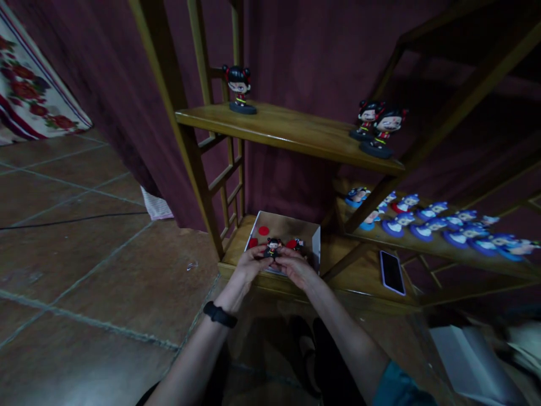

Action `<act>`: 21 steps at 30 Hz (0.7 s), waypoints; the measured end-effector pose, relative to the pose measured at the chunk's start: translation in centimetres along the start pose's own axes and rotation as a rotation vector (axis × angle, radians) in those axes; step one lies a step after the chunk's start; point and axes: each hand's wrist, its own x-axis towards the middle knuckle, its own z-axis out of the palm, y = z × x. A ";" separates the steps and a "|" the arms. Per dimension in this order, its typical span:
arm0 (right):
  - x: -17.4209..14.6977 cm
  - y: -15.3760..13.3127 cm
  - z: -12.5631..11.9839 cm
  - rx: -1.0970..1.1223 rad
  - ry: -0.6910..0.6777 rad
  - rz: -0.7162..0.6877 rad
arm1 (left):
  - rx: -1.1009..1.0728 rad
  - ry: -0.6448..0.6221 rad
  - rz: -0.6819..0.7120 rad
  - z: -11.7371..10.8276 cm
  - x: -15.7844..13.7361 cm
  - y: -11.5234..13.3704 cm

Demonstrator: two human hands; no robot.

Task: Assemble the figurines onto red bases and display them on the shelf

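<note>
L hand (252, 263) & R hand (296, 267) hold blk-haired figurine (273, 247) over box (284, 225)

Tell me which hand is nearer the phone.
Right. The right hand, on the right side of the held figurine, is left of the phone; the left hand, on the figurine's left side, is farther left.

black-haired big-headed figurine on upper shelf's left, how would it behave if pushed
The figurine could tip if pushed high, given its large head. Its flat, round, dark base should resist rolling. It might slide: the brown wooden shelf looks glossy.
</note>
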 end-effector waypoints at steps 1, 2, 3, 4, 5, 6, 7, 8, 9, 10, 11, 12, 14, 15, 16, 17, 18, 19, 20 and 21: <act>0.0 0.1 0.1 0.000 0.001 -0.006 | -0.030 0.004 -0.038 -0.1 0.0 0.0; 0.0 0.2 0.2 0.001 0.006 -0.017 | -0.057 0.000 -0.073 -0.3 -0.1 0.1; 0.0 0.3 0.4 0.003 0.014 -0.028 | -0.080 -0.001 -0.104 -0.4 -0.1 0.1; 0.0 0.4 0.6 0.006 0.025 -0.038 | -0.103 0.000 -0.130 -0.5 -0.1 0.2; -0.1 0.4 0.8 0.009 0.037 -0.046 | -0.123 0.005 -0.152 -0.5 -0.2 0.3; -0.2 0.4 1.0 0.010 0.048 -0.052 | -0.143 0.013 -0.172 -0.6 -0.2 0.5; -0.2 0.4 1.1 0.010 0.054 -0.054 | -0.162 0.020 -0.188 -0.6 -0.2 0.6; -0.3 0.3 1.3 0.008 0.057 -0.056 | -0.181 0.022 -0.203 -0.7 -0.2 0.7; -0.3 0.2 1.4 0.004 0.059 -0.056 | -0.200 0.023 -0.213 -0.7 -0.2 0.8; -0.3 0.2 1.5 0.001 0.064 -0.056 | -0.218 0.024 -0.219 -0.7 -0.2 0.9; -0.3 0.1 1.6 -0.002 0.073 -0.054 | -0.233 0.026 -0.221 -0.7 -0.2 1.0; -0.3 0.1 1.7 -0.004 0.086 -0.052 | -0.245 0.031 -0.220 -0.6 -0.2 1.1; -0.2 0.1 1.9 -0.010 0.121 -0.054 | -0.252 0.054 -0.215 -0.6 -0.2 1.1; -0.1 0.2 2.1 -0.014 0.138 -0.059 | -0.248 0.071 -0.210 -0.6 -0.2 1.1; 0.0 0.4 2.2 -0.018 0.155 -0.068 | -0.241 0.092 -0.203 -0.6 -0.1 1.0; 0.1 0.6 2.3 -0.020 0.170 -0.078 | -0.231 0.111 -0.195 -0.6 -0.1 1.0; 0.2 0.8 2.4 -0.020 0.182 -0.088 | -0.222 0.131 -0.185 -0.6 -0.1 0.9; 0.3 1.1 2.6 -0.015 0.192 -0.098 | -0.215 0.148 -0.174 -0.6 -0.1 0.8; 0.4 1.4 2.7 -0.006 0.198 -0.109 | -0.211 0.162 -0.166 -0.7 0.0 0.8; 0.5 1.6 2.8 0.007 0.199 -0.120 | -0.212 0.174 -0.156 -0.7 0.0 0.7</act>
